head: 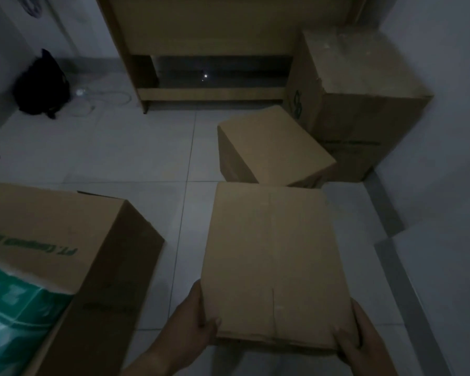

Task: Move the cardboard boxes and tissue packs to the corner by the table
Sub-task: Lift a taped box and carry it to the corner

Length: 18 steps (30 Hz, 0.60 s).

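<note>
A plain cardboard box is in front of me, held at its near corners. My left hand grips the near left corner, thumb on top. My right hand grips the near right corner. Just beyond it a smaller cardboard box sits on the floor. A tall cardboard box with green print stands in the corner beside the wooden table. At the lower left is a large open cardboard box holding green tissue packs.
The room is dim, with a pale tiled floor. A black bag and a white cable lie by the far left wall. The right wall runs close beside the boxes.
</note>
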Motion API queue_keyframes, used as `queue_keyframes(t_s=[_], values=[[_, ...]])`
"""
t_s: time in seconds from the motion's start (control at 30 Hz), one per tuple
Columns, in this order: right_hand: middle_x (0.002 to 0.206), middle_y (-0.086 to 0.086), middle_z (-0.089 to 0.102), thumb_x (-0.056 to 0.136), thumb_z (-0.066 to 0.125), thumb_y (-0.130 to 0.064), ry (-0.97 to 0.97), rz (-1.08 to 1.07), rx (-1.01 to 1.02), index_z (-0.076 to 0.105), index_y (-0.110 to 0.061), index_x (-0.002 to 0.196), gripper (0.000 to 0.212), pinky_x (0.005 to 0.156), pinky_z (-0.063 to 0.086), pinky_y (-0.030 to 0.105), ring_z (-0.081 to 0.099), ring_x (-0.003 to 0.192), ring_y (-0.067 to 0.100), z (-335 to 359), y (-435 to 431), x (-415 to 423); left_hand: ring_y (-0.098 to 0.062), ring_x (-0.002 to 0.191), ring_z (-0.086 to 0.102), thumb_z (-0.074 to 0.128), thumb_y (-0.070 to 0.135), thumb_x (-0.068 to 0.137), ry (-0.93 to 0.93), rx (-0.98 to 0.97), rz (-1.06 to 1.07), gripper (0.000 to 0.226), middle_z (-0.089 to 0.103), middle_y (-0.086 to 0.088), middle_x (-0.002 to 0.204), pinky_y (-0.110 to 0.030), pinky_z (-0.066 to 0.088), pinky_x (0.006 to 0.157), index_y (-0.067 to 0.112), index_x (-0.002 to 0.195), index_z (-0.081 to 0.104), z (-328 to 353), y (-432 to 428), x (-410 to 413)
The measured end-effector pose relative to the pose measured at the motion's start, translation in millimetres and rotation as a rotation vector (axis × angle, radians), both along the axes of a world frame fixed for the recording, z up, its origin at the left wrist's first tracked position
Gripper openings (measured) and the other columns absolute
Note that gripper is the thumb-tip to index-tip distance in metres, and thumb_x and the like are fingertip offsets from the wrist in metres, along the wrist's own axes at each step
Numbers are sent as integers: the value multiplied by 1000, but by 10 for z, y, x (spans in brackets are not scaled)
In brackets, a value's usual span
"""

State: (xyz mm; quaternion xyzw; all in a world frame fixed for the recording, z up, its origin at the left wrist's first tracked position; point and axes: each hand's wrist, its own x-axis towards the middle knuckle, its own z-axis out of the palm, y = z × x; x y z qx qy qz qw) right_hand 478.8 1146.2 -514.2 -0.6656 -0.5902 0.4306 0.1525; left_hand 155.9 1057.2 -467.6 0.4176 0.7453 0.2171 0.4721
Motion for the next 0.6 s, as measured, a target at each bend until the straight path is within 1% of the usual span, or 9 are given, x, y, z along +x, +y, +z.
queue_keyframes(t_s=[0.07,0.13,0.23,0.3,0.33,0.4,0.47,0.53,0.6], values=[[153,-3,39,84,72,-13,21,23,33,38,-27,146,71,113,34,46,37,140,20,-262,223,-87,-3,126,46,64,28,89,28,21,31,70,37,40,122,-8,31,96,43,136,15,-321,131,7],[148,-6,38,86,68,-5,46,54,68,36,-16,148,70,114,28,34,37,138,16,-336,536,-247,-4,122,50,65,24,88,21,44,105,67,46,30,122,-12,36,94,42,135,20,-427,279,-40],[145,-17,29,94,59,-12,78,188,97,24,-24,152,69,108,25,22,32,133,4,-420,1007,-514,-3,114,47,65,18,89,93,104,176,63,46,16,123,-11,33,90,30,138,27,-617,581,-117],[146,-20,26,98,54,-15,79,246,82,22,-26,153,65,110,26,23,30,132,2,-474,1271,-615,-10,118,51,66,16,88,68,92,171,68,48,10,127,-14,37,88,20,143,28,-760,810,-193],[149,-17,28,98,53,-14,61,270,42,24,-26,153,64,113,27,27,31,134,4,-585,1357,-636,-14,117,53,67,16,87,39,35,158,74,48,6,129,-16,42,85,16,147,23,-869,891,-221],[155,-8,30,98,53,-14,36,288,-9,27,-24,153,62,116,29,34,34,139,14,-698,1426,-634,-16,101,60,69,19,86,17,-68,102,86,48,-1,131,-15,49,71,14,150,11,-960,981,-238],[157,-2,31,98,52,-13,1,308,-16,26,-24,153,61,115,29,32,35,139,17,-841,1429,-626,-13,89,60,69,19,86,20,-110,78,91,49,-2,131,-14,51,64,13,151,5,-1078,1037,-250],[154,4,33,99,51,-13,-62,354,5,24,-23,153,62,111,29,28,37,138,21,-857,1432,-625,-17,102,57,70,22,85,29,-128,77,96,46,-5,139,-21,52,78,13,152,1,-1075,1073,-258],[153,9,33,99,50,-14,-104,393,11,20,-23,154,63,109,30,28,38,137,24,-851,1473,-655,-18,110,53,69,22,86,28,-135,85,95,44,-4,142,-23,48,87,14,152,1,-1062,1091,-266]])
